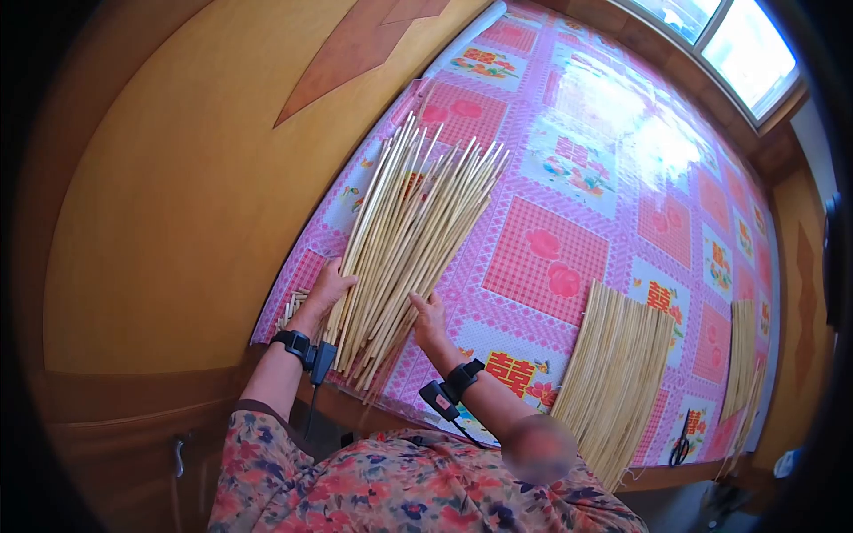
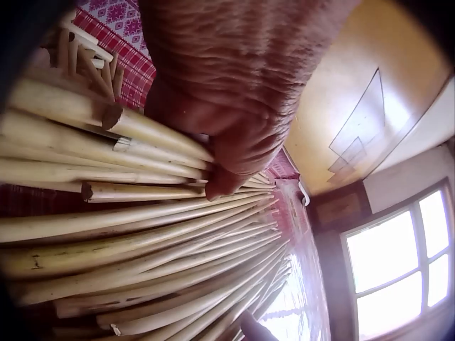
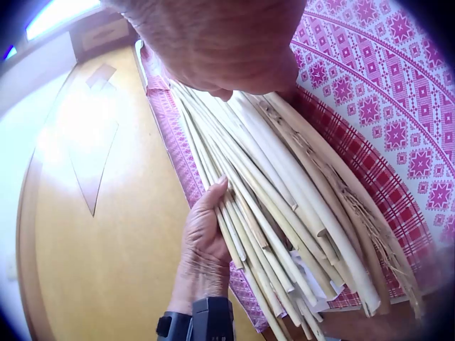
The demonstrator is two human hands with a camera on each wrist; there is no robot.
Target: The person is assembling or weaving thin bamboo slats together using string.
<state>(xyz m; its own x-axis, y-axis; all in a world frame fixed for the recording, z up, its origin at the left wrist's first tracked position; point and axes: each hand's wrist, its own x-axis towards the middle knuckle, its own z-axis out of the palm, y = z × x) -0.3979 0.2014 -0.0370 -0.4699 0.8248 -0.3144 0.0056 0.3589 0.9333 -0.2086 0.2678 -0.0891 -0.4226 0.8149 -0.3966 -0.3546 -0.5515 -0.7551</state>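
Observation:
A loose bundle of long pale reed stalks (image 1: pixel 418 222) lies on the patterned sheet, its far ends fanned out. My left hand (image 1: pixel 329 289) grips the bundle's left edge near the close end, the thumb (image 3: pixel 219 190) lying on top of the stalks in the right wrist view. On the opposite edge, my right hand (image 1: pixel 430 322) holds the bundle from the side, thumb upward and its other fingers mostly hidden. Close up in the left wrist view, the cut stalk ends (image 2: pixel 114 117) sit at uneven lengths beside the left hand (image 2: pixel 220 92).
Short cut stalk pieces (image 1: pixel 291 307) lie left of the left wrist. To the right rests a flat row of stalks (image 1: pixel 613 373), with black scissors (image 1: pixel 681 449) beyond it and another narrow row (image 1: pixel 738 355) farther right. A wooden panel (image 1: pixel 178 195) borders the left side.

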